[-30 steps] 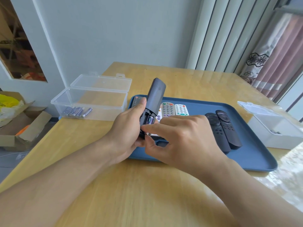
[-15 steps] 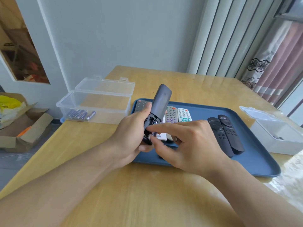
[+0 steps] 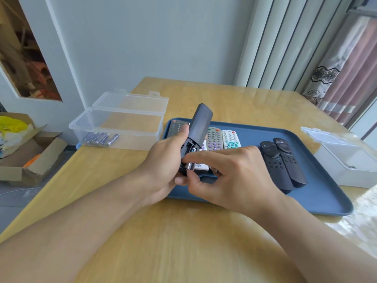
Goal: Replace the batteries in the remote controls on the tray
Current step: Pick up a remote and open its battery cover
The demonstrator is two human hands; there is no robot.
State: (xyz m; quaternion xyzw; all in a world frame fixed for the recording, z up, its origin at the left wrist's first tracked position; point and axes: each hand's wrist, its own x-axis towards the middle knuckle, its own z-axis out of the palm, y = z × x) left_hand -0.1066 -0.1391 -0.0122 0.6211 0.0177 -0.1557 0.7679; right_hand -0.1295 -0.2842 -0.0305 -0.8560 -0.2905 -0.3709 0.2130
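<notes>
above the near left part of the blue tray [image 3: 318, 203], the left hand [image 3: 161, 170] grips a light, rigid dark remote [image 3: 199, 127] by its lower sides while the right hand [image 3: 234, 176] pinches a small, likely slippery battery [image 3: 189, 166] at its open compartment.

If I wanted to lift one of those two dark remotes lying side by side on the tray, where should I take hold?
Take the right-hand dark remote across its narrow middle, coming from above. It lies flat, its left edge against the other dark remote, so place one finger on its free right edge and wedge the other into the seam.
</notes>
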